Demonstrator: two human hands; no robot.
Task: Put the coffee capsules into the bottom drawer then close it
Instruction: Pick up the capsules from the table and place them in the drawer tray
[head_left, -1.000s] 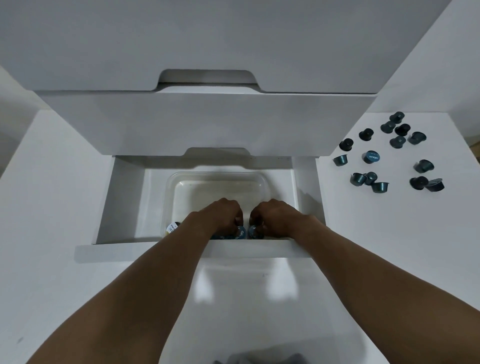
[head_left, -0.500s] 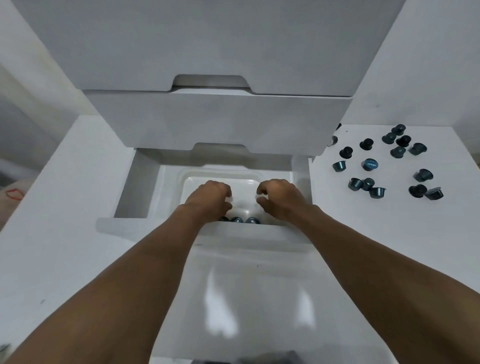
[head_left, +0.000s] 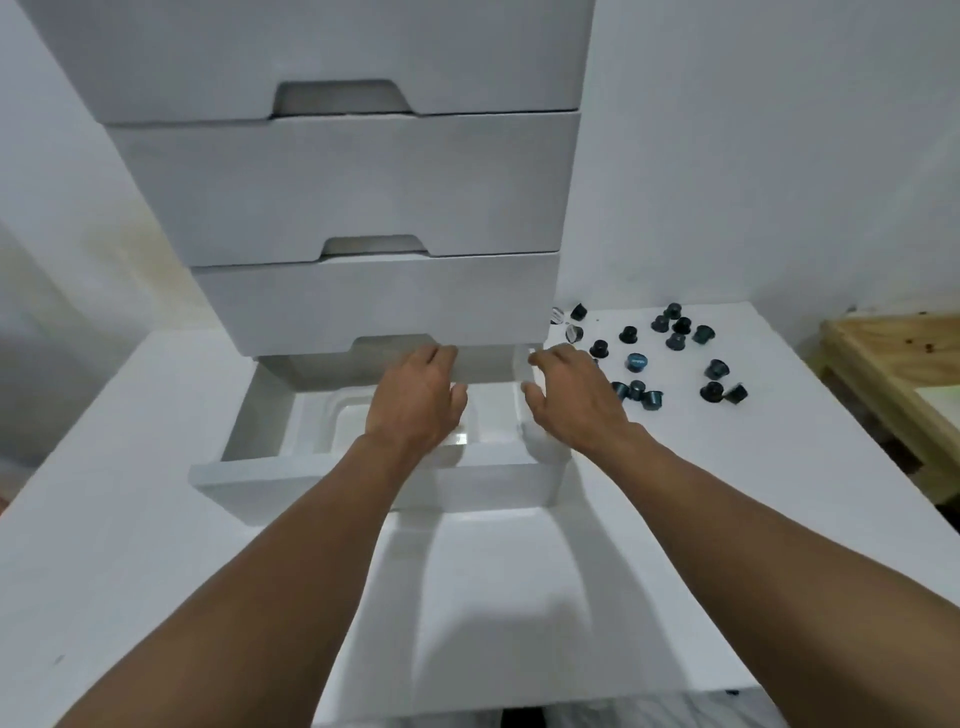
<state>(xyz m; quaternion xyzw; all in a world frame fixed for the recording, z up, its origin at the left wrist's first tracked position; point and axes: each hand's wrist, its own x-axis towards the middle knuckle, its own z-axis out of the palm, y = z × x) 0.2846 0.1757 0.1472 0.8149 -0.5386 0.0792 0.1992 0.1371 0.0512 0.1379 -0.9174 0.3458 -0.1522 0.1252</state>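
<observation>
Dark capsules (head_left: 636, 361) beside right fingers (head_left: 549, 357)

Dark capsules (head_left: 675, 343) lie scattered right of the open bottom drawer (head_left: 374, 483).

capsules (head_left: 655, 358) on table (head_left: 727, 493), right of open bottom drawer (head_left: 374, 480); tray (head_left: 332, 415) inside.

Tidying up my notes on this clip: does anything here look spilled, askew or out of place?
Yes: dark coffee capsules lie scattered on the white table right of the drawer unit, some tipped on their sides. The bottom drawer stands open. Nothing looks damaged.
</observation>
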